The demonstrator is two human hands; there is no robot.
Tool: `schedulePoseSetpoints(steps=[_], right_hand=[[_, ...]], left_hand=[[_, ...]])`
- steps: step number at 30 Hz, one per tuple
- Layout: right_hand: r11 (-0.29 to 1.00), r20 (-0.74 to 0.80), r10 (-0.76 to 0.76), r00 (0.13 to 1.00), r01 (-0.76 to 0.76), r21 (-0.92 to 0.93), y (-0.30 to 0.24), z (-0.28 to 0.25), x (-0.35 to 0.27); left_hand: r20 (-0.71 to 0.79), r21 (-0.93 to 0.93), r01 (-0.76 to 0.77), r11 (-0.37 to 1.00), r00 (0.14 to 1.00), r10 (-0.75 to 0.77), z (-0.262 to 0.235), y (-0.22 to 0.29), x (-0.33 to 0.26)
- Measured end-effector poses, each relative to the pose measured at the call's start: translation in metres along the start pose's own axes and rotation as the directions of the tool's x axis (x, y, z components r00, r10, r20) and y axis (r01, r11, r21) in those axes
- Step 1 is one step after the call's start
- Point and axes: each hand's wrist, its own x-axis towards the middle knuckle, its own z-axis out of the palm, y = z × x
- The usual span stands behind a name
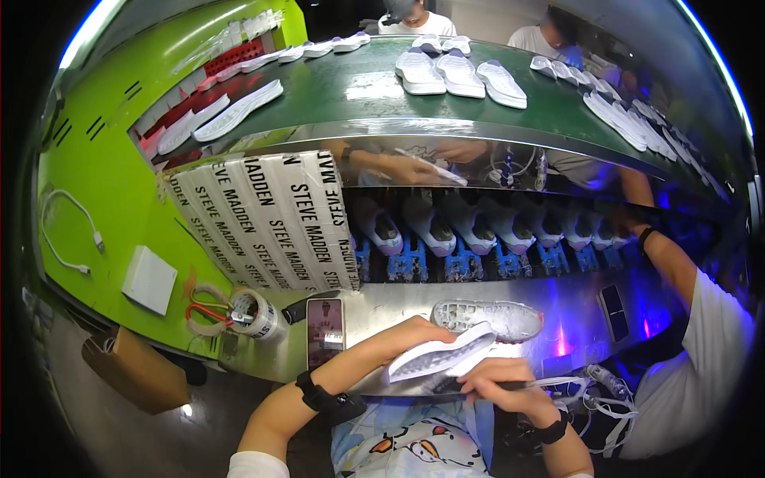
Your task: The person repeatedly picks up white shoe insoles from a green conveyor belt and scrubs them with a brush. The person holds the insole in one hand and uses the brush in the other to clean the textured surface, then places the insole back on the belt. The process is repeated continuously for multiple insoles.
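Observation:
My left hand (410,336) grips a white shoe sole (440,355) by its far edge, tilted so its hollow, greyish inner side faces me. Close by on the right, my right hand (500,384) is closed around a thin, dark-handled tool (516,385); its kind is unclear and its working end is blurred near the sole. Just beyond both hands, a grey shoe (488,319) rests on its side or upside down on the metal bench (382,296).
Shoes (430,231) stand in a row on blue supports under a shelf. White soles (460,76) lie on the green conveyor (343,88). A taped box (271,223), tape rolls (256,315) and a phone (325,325) are leftward. A co-worker's arm (673,259) reaches in from the right.

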Motion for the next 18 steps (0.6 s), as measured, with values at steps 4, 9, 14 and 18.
schedulePoseSetpoints(steps=[4, 9, 14, 18], right_hand=[[0.966, -0.035, -0.161, 0.986, 0.150, -0.210, 0.038, -0.007, -0.003], [0.977, -0.554, -0.151, 0.819, 0.208, 0.042, 0.031, -0.031, -0.013], [0.858, -0.405, -0.490, 0.772, 0.508, -0.070, -0.028, 0.001, -0.014], [0.776, -0.720, -0.366, 0.590, 0.621, 0.115, -0.045, -0.004, -0.012]], left_hand=[[-0.046, 0.097, -0.120, 0.988, 0.991, 0.125, 0.009, -0.015, 0.004], [-0.110, -0.324, -0.196, 0.925, 0.980, 0.168, 0.021, -0.020, -0.013], [0.064, -0.643, -0.374, 0.669, 0.844, 0.533, 0.024, 0.027, -0.022], [0.057, -0.799, -0.401, 0.449, 0.692, 0.720, -0.035, 0.154, -0.063]])
